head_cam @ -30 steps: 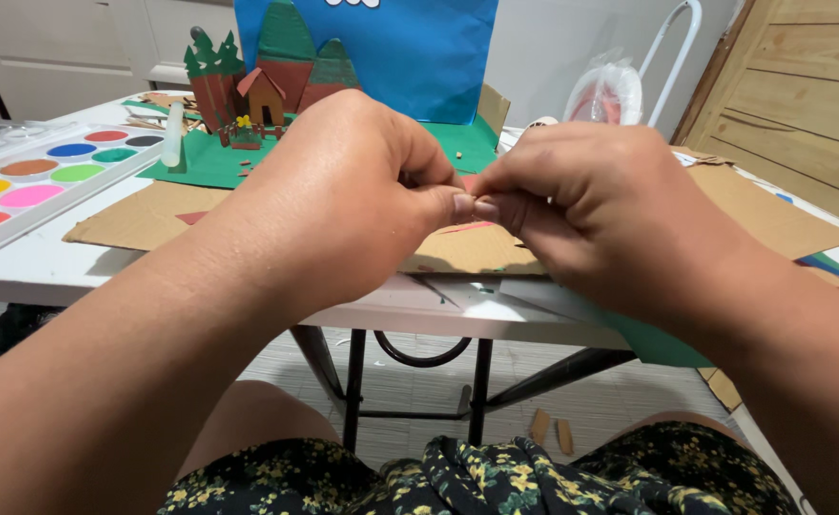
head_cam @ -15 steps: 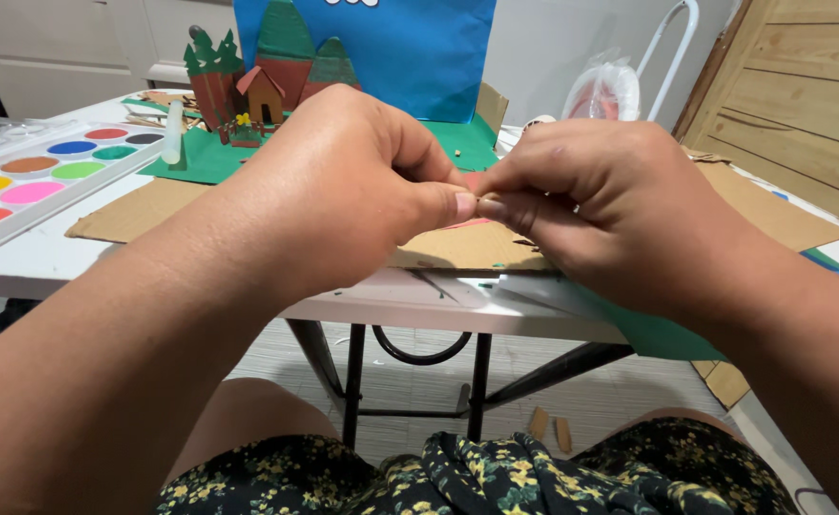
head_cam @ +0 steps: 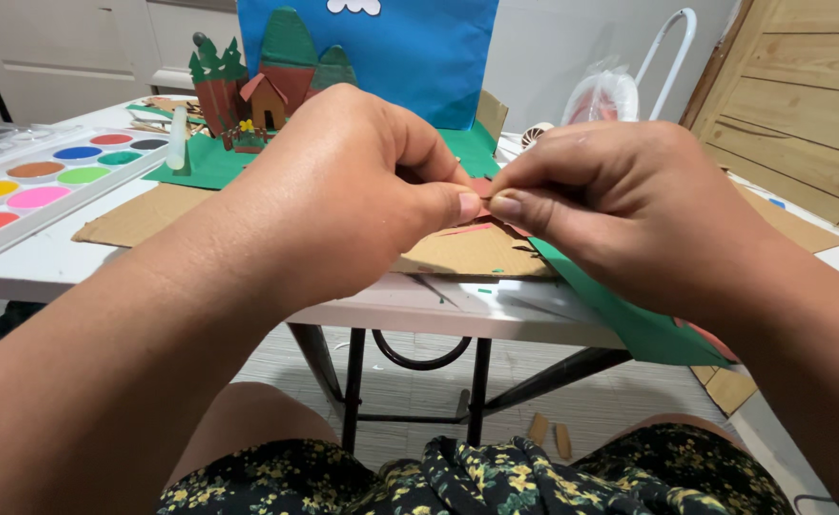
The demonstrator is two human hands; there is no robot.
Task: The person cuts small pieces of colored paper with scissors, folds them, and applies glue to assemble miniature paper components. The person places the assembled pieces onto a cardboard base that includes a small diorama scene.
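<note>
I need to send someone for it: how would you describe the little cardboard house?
Find the tall blue backdrop standing at the table's far side. On the green sheet before it, left of the cardboard mountains, stands the little house, the only piece with a pitched red roof.

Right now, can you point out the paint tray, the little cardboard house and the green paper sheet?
paint tray (head_cam: 33, 181), head view, on the green paint pot.
little cardboard house (head_cam: 267, 103), head view, on its brown front wall.
green paper sheet (head_cam: 620, 315), head view, on the strip overhanging the table edge.
</note>
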